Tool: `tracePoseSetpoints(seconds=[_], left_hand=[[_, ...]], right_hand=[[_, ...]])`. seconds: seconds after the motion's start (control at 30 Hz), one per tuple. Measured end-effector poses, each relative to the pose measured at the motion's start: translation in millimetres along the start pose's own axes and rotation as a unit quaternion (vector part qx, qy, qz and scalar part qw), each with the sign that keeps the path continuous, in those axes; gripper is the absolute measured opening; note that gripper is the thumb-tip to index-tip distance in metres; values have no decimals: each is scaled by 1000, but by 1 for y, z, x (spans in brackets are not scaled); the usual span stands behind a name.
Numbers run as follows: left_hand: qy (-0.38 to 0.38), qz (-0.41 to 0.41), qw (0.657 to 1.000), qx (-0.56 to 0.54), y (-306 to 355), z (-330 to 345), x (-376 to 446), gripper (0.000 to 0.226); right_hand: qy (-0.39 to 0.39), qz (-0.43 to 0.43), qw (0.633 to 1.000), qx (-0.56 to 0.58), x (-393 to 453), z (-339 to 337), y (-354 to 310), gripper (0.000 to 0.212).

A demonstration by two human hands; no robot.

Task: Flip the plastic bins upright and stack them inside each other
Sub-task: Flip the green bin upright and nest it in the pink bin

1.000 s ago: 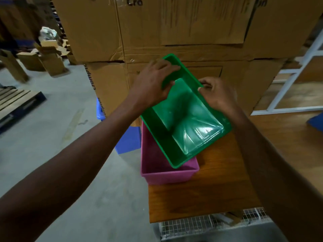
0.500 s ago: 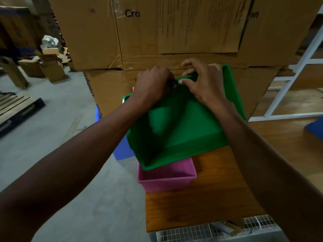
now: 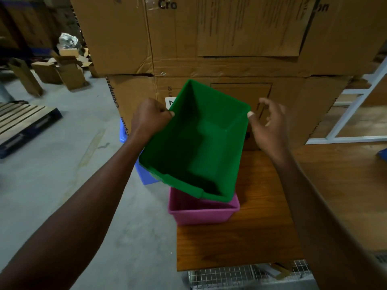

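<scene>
A green plastic bin is held open side up, tilted, just above a pink bin that stands upright on the left end of a wooden table. My left hand is closed on the green bin's left rim. My right hand is at the bin's right rim with fingers spread; only the thumb tip touches the corner. The green bin covers most of the pink bin's opening.
A blue bin sits on the concrete floor left of the table, mostly hidden behind the green bin. Large cardboard boxes form a wall right behind. A wooden pallet lies far left. A white metal frame stands at right.
The green bin has turned from bottom-up to opening-up and come lower over the pink bin. My right hand has let go of its far rim and opened beside it.
</scene>
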State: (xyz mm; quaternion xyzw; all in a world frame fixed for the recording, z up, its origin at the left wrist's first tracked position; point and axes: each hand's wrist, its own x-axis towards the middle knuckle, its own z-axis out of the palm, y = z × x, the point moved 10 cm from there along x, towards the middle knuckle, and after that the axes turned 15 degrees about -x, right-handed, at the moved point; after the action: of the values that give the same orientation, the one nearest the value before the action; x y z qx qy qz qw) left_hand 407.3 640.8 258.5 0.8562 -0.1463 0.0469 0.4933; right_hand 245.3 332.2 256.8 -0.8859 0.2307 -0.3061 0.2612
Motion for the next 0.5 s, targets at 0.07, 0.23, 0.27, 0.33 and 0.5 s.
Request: tracePoseSetpoints(seconds=[0.07,0.23,0.27,0.33,0.5], left_hand=[[6,-38,998,-56,-21,0,-5,34],[27,-121,979,-160,-64,9,-23,53],[24,-136,974,-178,-71,13,-27,54],[10,-157,965,-211,-82,25,-32,44],[-2,-167,951,-261,-101,47,-37,28]], right_hand=[[-127,85,986,63,-15,32,18,59],[-264,167,929,197,-37,76,27,55],[-260,170,930,197,-35,78,30,55],[-259,183,928,194,-32,83,35,55],[-274,189,925,181,-28,99,43,38]])
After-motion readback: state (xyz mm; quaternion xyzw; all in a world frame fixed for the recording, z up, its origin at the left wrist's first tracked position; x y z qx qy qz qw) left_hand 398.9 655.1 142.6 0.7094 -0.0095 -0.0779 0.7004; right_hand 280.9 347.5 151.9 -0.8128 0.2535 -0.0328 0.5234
